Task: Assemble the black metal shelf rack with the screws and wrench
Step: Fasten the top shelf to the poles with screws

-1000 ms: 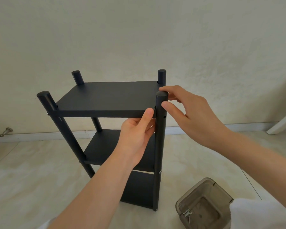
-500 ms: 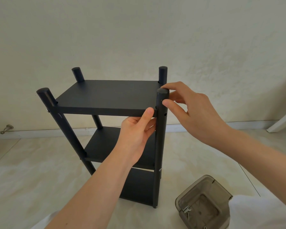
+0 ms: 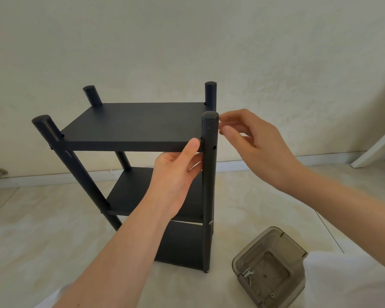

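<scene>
Black shelf rack (image 3: 182, 245) upright: left hand (image 3: 176, 174) grips the front edge of the top shelf (image 3: 131, 125) — right hand (image 3: 253, 147) loosely curled, empty, just beside the front post (image 3: 209, 192).

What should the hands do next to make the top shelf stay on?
Probably the right hand should fetch a screw from the clear box and put it in the open hole in the front right post. The left hand is holding up the top shelf at that corner, and no screw shows there.
</scene>
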Tool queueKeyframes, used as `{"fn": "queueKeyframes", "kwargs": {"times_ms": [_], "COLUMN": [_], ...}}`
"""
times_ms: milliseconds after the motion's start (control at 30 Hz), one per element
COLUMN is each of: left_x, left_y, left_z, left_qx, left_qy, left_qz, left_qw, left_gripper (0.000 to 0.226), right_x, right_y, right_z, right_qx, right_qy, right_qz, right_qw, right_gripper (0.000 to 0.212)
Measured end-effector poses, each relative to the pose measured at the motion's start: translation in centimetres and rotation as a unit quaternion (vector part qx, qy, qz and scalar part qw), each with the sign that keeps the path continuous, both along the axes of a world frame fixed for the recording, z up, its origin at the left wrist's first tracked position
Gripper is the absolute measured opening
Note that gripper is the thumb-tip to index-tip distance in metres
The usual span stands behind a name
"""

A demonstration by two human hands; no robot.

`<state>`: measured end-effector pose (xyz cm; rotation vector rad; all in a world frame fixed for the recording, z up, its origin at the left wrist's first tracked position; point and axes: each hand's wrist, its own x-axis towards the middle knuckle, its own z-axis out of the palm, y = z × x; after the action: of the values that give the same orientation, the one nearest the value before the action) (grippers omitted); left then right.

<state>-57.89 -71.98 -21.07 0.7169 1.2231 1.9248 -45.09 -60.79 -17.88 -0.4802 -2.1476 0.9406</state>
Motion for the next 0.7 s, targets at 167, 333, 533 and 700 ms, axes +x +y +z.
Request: {"fn": "queueKeyframes", "kwargs": {"times_ms": [167,333,533,700], "left_x": [-0.2,-0.2,-0.1,0.0], "left_y": [-0.1,-0.2,-0.1,-0.2], "left_z": [-0.2,-0.4,-0.5,-0.2], "left_qx": [0.0,0.001,-0.002,0.004], "left_qy": [-0.006,-0.005,0.008,0.005], "left_qz": [-0.014,-0.015,-0.004,-0.016], "left_qw": [1.0,1.0,1.0,1.0], "left_gripper": [0.024,0.02,0.013,0.026], "right_x": [0.4,2.4,2.8,3.6], "right_y": [3.0,5.7,4.6,0.2], "right_z": [-5.1,-12.7,-18.8,-25.7], "right_qx": [-0.108,-0.121,-0.094,-0.139], "right_qy": [-0.117,-0.418,-0.567,-0.608], "right_qz": [-0.067,-0.04,0.024,0.038], "right_qw": [0.985,0.899,0.818,0.781], "right_gripper": [0.023,0.023,0.031,0.029]}}
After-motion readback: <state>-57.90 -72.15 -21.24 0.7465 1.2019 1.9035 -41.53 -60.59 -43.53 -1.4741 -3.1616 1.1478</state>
